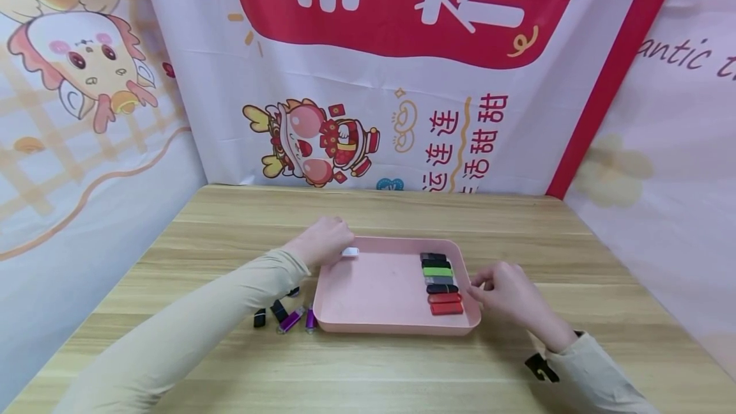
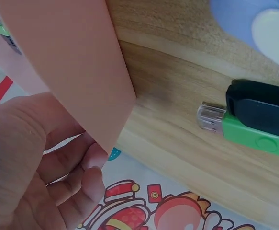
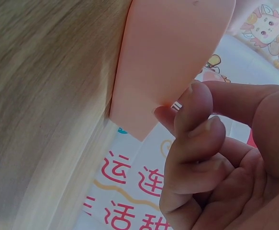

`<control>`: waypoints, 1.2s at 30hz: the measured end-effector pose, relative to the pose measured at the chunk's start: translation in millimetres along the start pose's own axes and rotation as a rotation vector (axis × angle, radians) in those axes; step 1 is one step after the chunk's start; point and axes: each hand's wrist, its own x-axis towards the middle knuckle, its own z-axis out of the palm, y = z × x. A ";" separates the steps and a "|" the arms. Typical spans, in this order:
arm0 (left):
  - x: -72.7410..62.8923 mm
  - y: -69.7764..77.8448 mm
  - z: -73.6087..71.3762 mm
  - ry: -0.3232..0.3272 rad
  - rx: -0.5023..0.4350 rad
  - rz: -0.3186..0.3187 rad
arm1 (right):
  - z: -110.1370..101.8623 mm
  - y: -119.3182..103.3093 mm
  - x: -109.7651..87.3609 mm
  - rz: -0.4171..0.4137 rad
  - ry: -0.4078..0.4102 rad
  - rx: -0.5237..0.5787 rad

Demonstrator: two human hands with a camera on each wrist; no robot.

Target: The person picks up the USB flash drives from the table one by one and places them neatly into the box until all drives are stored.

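Observation:
A pink tray point(image 1: 379, 292) lies on the table with several USB sticks in a column along its right side: black ones, a green one point(image 1: 438, 271), a grey one and two red ones point(image 1: 445, 303). At the tray's back left corner, my left hand point(image 1: 324, 239) reaches over the rim and pinches a white USB stick point(image 1: 350, 252) inside the tray. In the left wrist view, the tray wall hides the fingertips of the left hand point(image 2: 58, 158). My right hand point(image 1: 508, 289) pinches the tray's right rim between thumb and fingers.
Left of the tray lie purple USB sticks point(image 1: 291, 319) and black ones point(image 1: 279, 310), partly under the left sleeve. The left wrist view shows a green USB stick point(image 2: 254, 132), a black one point(image 2: 263, 103) and a blue-and-white object point(image 2: 259, 24) on the table. Printed cloths point(image 1: 345, 82) surround the table.

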 end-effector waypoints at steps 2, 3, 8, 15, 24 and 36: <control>0.1 0.8 0.0 0.001 0.009 0.001 | 0.1 0.2 0.0 -0.001 0.002 0.003; 0.0 1.3 -0.4 0.002 0.012 0.002 | 0.1 0.2 0.0 -0.001 0.002 0.005; 0.5 3.6 -0.4 -0.004 0.019 0.000 | 0.1 0.6 -0.3 -0.012 0.004 0.006; 5.9 4.6 3.8 -0.031 0.048 -0.004 | 0.2 1.6 -0.3 -0.020 0.008 -0.003; 7.6 6.9 6.1 -0.039 0.109 0.003 | 0.4 2.4 -0.3 -0.025 0.011 -0.002; 8.8 8.5 6.5 -0.027 0.121 0.021 | 1.2 4.7 0.4 -0.031 0.009 -0.003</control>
